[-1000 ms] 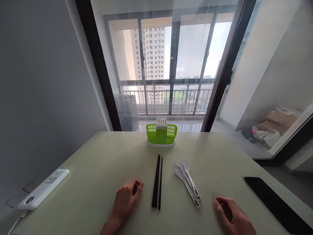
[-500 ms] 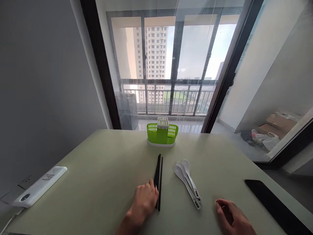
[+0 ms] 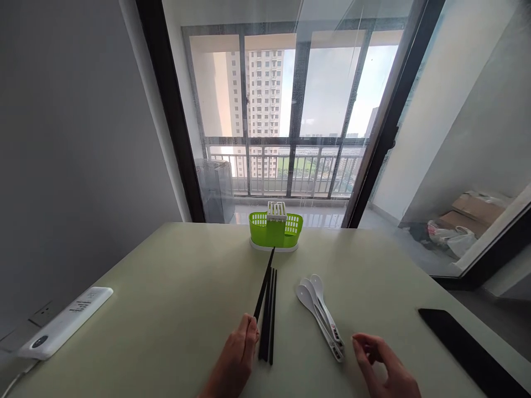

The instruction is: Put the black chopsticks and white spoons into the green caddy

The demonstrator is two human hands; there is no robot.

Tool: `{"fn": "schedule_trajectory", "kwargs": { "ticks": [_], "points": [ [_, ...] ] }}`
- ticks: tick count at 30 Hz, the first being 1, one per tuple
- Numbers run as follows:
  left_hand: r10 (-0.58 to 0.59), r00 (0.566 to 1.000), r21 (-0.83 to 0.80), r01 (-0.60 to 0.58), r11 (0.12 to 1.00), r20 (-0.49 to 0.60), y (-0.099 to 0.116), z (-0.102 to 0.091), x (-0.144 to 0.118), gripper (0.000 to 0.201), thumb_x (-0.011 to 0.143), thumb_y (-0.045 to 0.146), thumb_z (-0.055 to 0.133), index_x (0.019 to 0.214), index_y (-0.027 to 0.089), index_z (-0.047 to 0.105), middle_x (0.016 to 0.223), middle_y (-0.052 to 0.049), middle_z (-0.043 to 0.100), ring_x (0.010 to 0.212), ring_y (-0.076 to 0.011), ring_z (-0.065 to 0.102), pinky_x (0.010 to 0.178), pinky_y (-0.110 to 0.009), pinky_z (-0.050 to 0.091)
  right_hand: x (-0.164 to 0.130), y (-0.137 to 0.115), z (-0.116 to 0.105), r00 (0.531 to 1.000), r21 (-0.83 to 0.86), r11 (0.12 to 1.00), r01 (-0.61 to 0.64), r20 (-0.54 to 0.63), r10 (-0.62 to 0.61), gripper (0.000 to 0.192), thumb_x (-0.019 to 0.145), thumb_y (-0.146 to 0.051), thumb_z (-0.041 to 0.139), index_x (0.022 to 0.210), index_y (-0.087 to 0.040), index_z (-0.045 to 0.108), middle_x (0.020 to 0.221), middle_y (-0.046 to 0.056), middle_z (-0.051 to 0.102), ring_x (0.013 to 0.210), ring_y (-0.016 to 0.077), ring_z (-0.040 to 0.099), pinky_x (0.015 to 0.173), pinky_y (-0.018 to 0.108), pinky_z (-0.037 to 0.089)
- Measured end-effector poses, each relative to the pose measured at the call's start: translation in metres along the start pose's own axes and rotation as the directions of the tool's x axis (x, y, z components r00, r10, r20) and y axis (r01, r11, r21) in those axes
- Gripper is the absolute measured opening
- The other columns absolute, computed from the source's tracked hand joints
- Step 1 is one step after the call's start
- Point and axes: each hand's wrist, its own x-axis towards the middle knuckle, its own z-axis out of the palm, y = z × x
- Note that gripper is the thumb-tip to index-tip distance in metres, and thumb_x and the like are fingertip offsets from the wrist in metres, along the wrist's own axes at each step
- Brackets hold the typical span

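Observation:
My left hand (image 3: 238,349) is closed around the near end of a black chopstick (image 3: 265,283), or perhaps a pair lying together. It is slightly raised, its far tip pointing at the green basket. Just right of that hand, several more black chopsticks (image 3: 271,315) lie side by side on the table. White spoons (image 3: 317,309) with patterned handle ends rest in an overlapping bunch farther right. Beside their handles, my right hand (image 3: 384,362) is curled, thumb and fingertips together, and nothing shows in it.
A green utensil basket (image 3: 259,232) with a white slotted top and white base stands at the back of the pale table (image 3: 186,276). A white power strip (image 3: 70,320) lies on the left. A flat black object (image 3: 464,348) lies along the right edge.
My left hand has lifted a black chopstick from the group and shifted slightly left and down. My right hand has moved a little left towards the spoons, its fingertips drawn together.

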Motion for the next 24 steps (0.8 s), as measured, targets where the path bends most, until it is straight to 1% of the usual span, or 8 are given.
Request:
{"fn": "schedule_trajectory", "kwargs": {
  "ticks": [1, 2, 4, 7, 9, 13, 19, 24],
  "points": [
    [0.022, 1.000, -0.009, -0.022, 1.000, -0.010, 0.000, 0.004, -0.003, 0.047, 0.100, 0.030, 0.024, 0.133, 0.027, 0.058, 0.116, -0.013, 0.071, 0.105, -0.0243, 0.068, 0.090, -0.036, 0.056, 0.002, -0.018, 0.005, 0.992, 0.075, 0.997, 0.029, 0.117, -0.037, 0.044, 0.084, -0.065, 0.055, 0.095, -0.024, 0.065, 0.089, 0.006, 0.070, 0.079, 0.0219, 0.066, 0.069, 0.029, 0.053],
    [0.047, 0.999, -0.014, -0.047, 0.999, -0.013, 0.002, 0.007, -0.005, 0.046, 0.101, 0.030, 0.024, 0.130, 0.027, 0.059, 0.109, -0.013, 0.072, 0.099, -0.0239, 0.069, 0.087, -0.036, 0.057, 0.004, -0.037, 0.011, 0.962, 0.159, 0.987, 0.037, 0.261, -0.078, 0.045, 0.086, -0.065, 0.055, 0.099, -0.023, 0.065, 0.085, 0.005, 0.069, 0.076, 0.0207, 0.066, 0.069, 0.029, 0.053],
    [0.129, 0.992, -0.037, -0.129, 0.991, 0.004, 0.010, 0.009, -0.007, 0.042, 0.102, 0.029, 0.023, 0.121, 0.025, 0.060, 0.093, -0.010, 0.071, 0.082, -0.0217, 0.068, 0.077, -0.034, 0.057, 0.012, -0.077, 0.022, 0.880, 0.316, 0.949, 0.002, 0.450, -0.152, 0.049, 0.091, -0.064, 0.050, 0.113, -0.021, 0.060, 0.081, 0.003, 0.065, 0.070, 0.0176, 0.062, 0.064, 0.027, 0.051],
    [0.296, 0.955, -0.107, -0.294, 0.950, 0.007, 0.023, 0.005, -0.005, 0.034, 0.104, 0.031, 0.022, 0.104, 0.024, 0.055, 0.078, -0.004, 0.064, 0.064, -0.0169, 0.060, 0.066, -0.028, 0.051, 0.028, -0.126, 0.037, 0.816, 0.488, 0.872, -0.051, 0.524, -0.246, 0.050, 0.090, -0.066, 0.052, 0.111, -0.021, 0.059, 0.071, -0.003, 0.052, 0.057, 0.0114, 0.048, 0.053, 0.023, 0.043],
    [0.343, 0.939, -0.160, -0.339, 0.927, 0.002, 0.030, -0.002, 0.000, 0.028, 0.104, 0.033, 0.023, 0.097, 0.024, 0.049, 0.073, -0.001, 0.059, 0.059, -0.0146, 0.054, 0.062, -0.026, 0.046, 0.041, -0.144, 0.044, 0.815, 0.524, 0.849, -0.065, 0.519, -0.258, 0.049, 0.091, -0.067, 0.050, 0.098, -0.020, 0.059, 0.060, -0.008, 0.039, 0.050, 0.0090, 0.036, 0.047, 0.021, 0.034],
    [0.315, 0.946, -0.266, -0.286, 0.921, 0.072, 0.031, -0.018, 0.024, 0.027, 0.105, 0.037, 0.025, 0.088, 0.024, 0.042, 0.066, 0.004, 0.048, 0.057, -0.0128, 0.044, 0.059, -0.024, 0.038, 0.072, -0.154, 0.054, 0.865, 0.534, 0.845, -0.014, 0.430, -0.258, 0.050, 0.090, -0.069, 0.050, 0.086, -0.020, 0.056, 0.053, -0.011, 0.029, 0.046, 0.0076, 0.027, 0.043, 0.020, 0.023],
    [0.377, 0.925, -0.306, -0.349, 0.886, 0.035, 0.015, -0.037, 0.083, 0.029, 0.103, 0.038, 0.031, 0.083, 0.022, 0.046, 0.069, 0.005, 0.049, 0.062, -0.0119, 0.042, 0.063, -0.024, 0.038, 0.110, -0.181, 0.065, 0.860, 0.378, 0.887, 0.265, 0.324, -0.395, 0.048, 0.094, -0.065, 0.046, 0.082, -0.021, 0.060, 0.053, -0.007, 0.041, 0.048, 0.0091, 0.039, 0.047, 0.021, 0.031],
    [0.306, 0.948, -0.298, -0.318, 0.900, -0.087, -0.025, -0.051, 0.129, 0.028, 0.100, 0.046, 0.038, 0.109, 0.023, 0.050, 0.087, 0.001, 0.060, 0.075, -0.0143, 0.056, 0.075, -0.027, 0.045, 0.150, -0.224, 0.053, 0.814, 0.246, 0.832, 0.498, 0.200, -0.546, 0.045, 0.097, -0.059, 0.047, 0.083, -0.020, 0.064, 0.055, -0.005, 0.052, 0.049, 0.0099, 0.048, 0.052, 0.022, 0.037]
  ]
}}
